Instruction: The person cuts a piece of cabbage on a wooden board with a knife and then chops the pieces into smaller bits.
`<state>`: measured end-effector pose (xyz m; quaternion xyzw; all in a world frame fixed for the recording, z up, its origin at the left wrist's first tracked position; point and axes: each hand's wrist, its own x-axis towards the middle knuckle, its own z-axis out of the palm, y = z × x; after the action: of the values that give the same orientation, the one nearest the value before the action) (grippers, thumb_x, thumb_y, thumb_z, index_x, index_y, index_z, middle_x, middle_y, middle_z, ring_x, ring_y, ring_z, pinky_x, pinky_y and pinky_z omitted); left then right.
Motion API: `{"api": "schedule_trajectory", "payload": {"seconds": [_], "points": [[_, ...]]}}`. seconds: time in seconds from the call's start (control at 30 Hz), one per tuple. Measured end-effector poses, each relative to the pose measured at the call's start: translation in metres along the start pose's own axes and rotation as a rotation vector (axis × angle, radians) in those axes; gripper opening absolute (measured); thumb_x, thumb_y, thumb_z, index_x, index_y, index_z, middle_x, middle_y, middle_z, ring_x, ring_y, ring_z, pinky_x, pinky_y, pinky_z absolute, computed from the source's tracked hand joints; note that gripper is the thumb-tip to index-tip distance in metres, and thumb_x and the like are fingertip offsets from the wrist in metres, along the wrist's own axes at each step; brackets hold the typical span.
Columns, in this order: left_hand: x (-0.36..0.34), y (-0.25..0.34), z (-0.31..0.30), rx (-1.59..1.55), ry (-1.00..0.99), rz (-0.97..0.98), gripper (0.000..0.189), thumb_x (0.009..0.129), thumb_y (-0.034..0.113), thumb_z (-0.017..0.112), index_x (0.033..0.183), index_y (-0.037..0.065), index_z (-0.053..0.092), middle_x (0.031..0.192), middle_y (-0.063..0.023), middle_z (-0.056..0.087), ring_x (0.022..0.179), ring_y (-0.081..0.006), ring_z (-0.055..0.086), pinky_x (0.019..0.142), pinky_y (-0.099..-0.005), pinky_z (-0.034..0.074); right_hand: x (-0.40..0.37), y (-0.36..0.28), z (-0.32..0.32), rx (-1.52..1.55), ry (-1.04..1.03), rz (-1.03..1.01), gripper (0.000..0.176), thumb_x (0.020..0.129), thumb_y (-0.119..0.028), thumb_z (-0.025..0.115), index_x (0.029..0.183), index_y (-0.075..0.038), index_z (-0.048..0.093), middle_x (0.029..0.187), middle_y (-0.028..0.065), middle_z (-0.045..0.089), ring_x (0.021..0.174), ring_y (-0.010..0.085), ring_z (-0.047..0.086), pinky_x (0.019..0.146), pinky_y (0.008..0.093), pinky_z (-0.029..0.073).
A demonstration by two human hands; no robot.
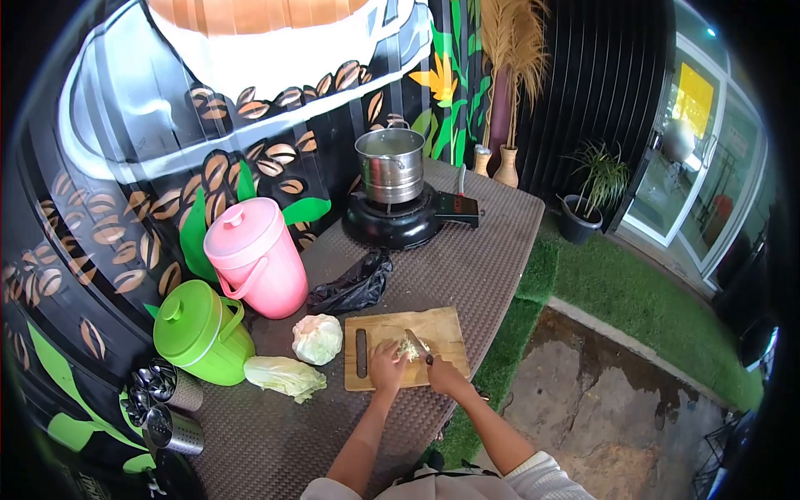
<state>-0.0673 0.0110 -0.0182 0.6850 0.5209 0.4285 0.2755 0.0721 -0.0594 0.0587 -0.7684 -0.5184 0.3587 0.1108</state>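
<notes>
A wooden cutting board (450, 327) with a slot handle lies near the table's right edge. My right hand (447, 377) is closed round the handle of a kitchen knife (419, 347), its blade over chopped pale vegetable (410, 343) on the board. My left hand (387, 365) rests beside the blade, fingers bent down onto the pale pieces; its fingertips are partly hidden. Left of the board sit a round pale cabbage-like head (317, 339) and an elongated napa cabbage (286, 377).
A steel pot (390, 167) stands on a black portable stove (392, 218) at the back. A black plastic bag (354, 283), a pink lidded jug (260, 258), a green lidded jug (200, 333) and metal cutlery holders (173, 431) line the wall side of the brown table (492, 242).
</notes>
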Motion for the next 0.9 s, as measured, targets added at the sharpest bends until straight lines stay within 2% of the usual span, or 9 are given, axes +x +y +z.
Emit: {"api": "schedule_trajectory", "payload": {"seconds": [0.07, 0.1, 0.23, 0.33, 0.53, 0.63, 0.77, 0.83, 0.9], "points": [[0.014, 0.027, -0.011, 0.285, -0.057, 0.08, 0.034, 0.076, 0.019, 0.077, 0.107, 0.005, 0.071, 0.112, -0.0079, 0.063, 0.11, -0.0289, 0.053, 0.092, -0.0382, 0.047, -0.005, 0.001, 0.005, -0.03, 0.01, 0.037, 0.041, 0.096, -0.03, 0.046, 0.122, 0.002, 0.046, 0.112, 0.03, 0.062, 0.105, 0.046, 0.061, 0.09, 0.0536, 0.047], [0.019, 0.026, -0.012, 0.286, -0.066, 0.075, 0.034, 0.076, 0.019, 0.077, 0.107, 0.005, 0.071, 0.112, -0.0079, 0.063, 0.11, -0.0289, 0.053, 0.092, -0.0382, 0.047, -0.009, 0.008, 0.02, -0.018, 0.122, -0.024, 0.034, 0.095, -0.029, 0.046, 0.111, 0.002, 0.047, 0.102, 0.0314, 0.063, 0.096, 0.0505, 0.061, 0.084, 0.0571, 0.047], [0.034, 0.016, -0.007, 0.265, -0.18, 0.103, 0.031, 0.076, 0.016, 0.077, 0.104, 0.007, 0.071, 0.108, -0.0064, 0.062, 0.107, -0.0284, 0.052, 0.092, -0.0393, 0.045, -0.015, 0.009, 0.051, -0.031, 0.352, -0.023, 0.031, 0.095, -0.025, 0.046, 0.11, 0.002, 0.044, 0.095, 0.031, 0.064, 0.094, 0.0504, 0.062, 0.083, 0.0613, 0.046], [0.031, 0.01, -0.005, 0.268, -0.159, 0.129, 0.028, 0.075, 0.015, 0.077, 0.1, 0.006, 0.072, 0.105, -0.0059, 0.063, 0.104, -0.0286, 0.053, 0.089, -0.0396, 0.046, -0.009, 0.002, 0.042, 0.057, 0.209, 0.031, 0.029, 0.095, -0.024, 0.045, 0.11, 0.002, 0.043, 0.094, 0.0313, 0.064, 0.092, 0.0504, 0.062, 0.083, 0.0606, 0.047], [0.02, 0.012, -0.01, 0.242, -0.165, 0.122, 0.02, 0.077, 0.016, 0.075, 0.096, 0.008, 0.074, 0.1, -0.0051, 0.066, 0.101, -0.0278, 0.055, 0.087, -0.0376, 0.047, 0.0, 0.002, 0.015, -0.007, 0.139, -0.03, 0.031, 0.096, -0.026, 0.046, 0.109, 0.003, 0.044, 0.097, 0.0323, 0.064, 0.093, 0.0498, 0.062, 0.082, 0.058, 0.047], [0.019, 0.012, -0.011, 0.116, -0.185, 0.089, 0.019, 0.079, 0.016, 0.073, 0.097, 0.009, 0.075, 0.099, -0.0056, 0.067, 0.101, -0.0282, 0.055, 0.086, -0.0367, 0.047, -0.002, 0.004, 0.013, -0.079, 0.086, -0.026, 0.027, 0.091, -0.014, 0.05, 0.113, 0.001, 0.044, 0.1, 0.0295, 0.065, 0.096, 0.0447, 0.065, 0.083, 0.0525, 0.052], [0.008, 0.006, -0.01, 0.031, -0.149, 0.151, 0.018, 0.08, 0.016, 0.072, 0.097, 0.009, 0.075, 0.098, -0.0058, 0.069, 0.098, -0.0286, 0.056, 0.084, -0.0368, 0.048, -0.008, 0.006, 0.042, -0.079, 0.167, 0.029, 0.028, 0.091, -0.013, 0.05, 0.114, 0.001, 0.043, 0.099, 0.03, 0.065, 0.096, 0.044, 0.066, 0.083, 0.0516, 0.052], [0.005, 0.008, -0.006, -0.019, -0.122, 0.127, 0.017, 0.081, 0.016, 0.072, 0.095, 0.008, 0.075, 0.097, -0.0057, 0.069, 0.097, -0.0286, 0.056, 0.083, -0.0368, 0.048, -0.003, 0.005, 0.05, -0.056, 0.242, 0.02, 0.031, 0.097, -0.026, 0.046, 0.112, 0.001, 0.04, 0.098, 0.0305, 0.064, 0.092, 0.0486, 0.063, 0.079, 0.0575, 0.05], [-0.002, 0.011, -0.003, 0.094, 0.028, 0.193, 0.014, 0.081, 0.017, 0.072, 0.092, 0.009, 0.076, 0.095, -0.0045, 0.069, 0.096, -0.0273, 0.056, 0.082, -0.037, 0.049, 0.002, 0.006, 0.043, -0.058, 0.218, -0.011, 0.031, 0.097, -0.026, 0.045, 0.112, 0.001, 0.041, 0.099, 0.0308, 0.064, 0.093, 0.0488, 0.063, 0.08, 0.0575, 0.049]]}}
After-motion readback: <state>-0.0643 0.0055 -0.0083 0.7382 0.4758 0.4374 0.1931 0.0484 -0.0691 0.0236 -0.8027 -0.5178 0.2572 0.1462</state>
